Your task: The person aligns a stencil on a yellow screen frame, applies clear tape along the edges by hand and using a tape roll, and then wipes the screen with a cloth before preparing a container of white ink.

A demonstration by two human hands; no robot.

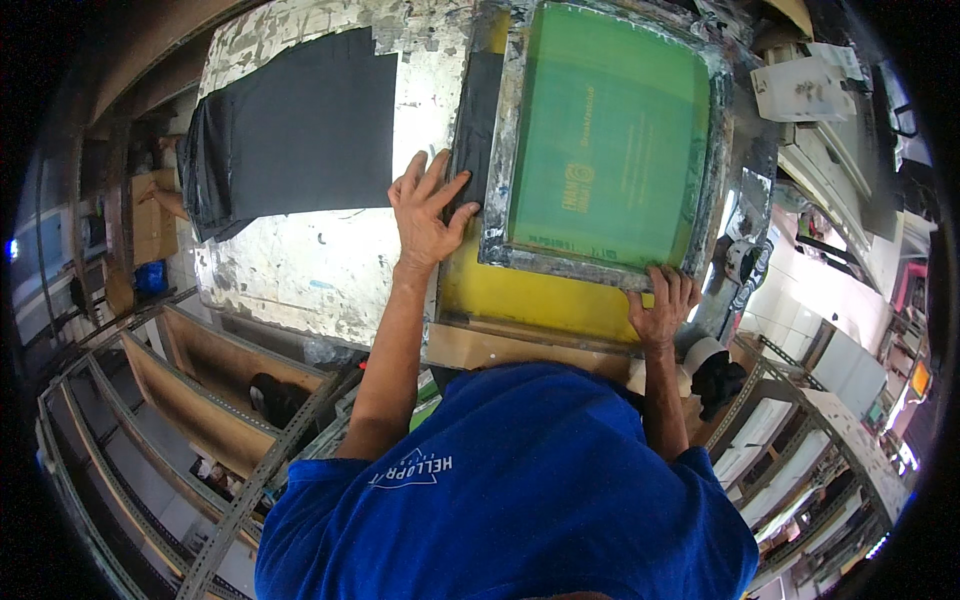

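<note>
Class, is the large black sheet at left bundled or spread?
Mostly spread: the large black sheet lies flat on the stained white tabletop, its left end creased.

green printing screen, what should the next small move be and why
Probably ease up the near edge of the green printing screen slightly with the right hand: its fingers already lie over that edge, while the black fabric strip, touched by the spread left hand, seems to run underneath.

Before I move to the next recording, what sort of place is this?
Probably a screen-printing workshop: there's a framed green screen with a faint design, and dark fabric spread on a stained white board.
</note>
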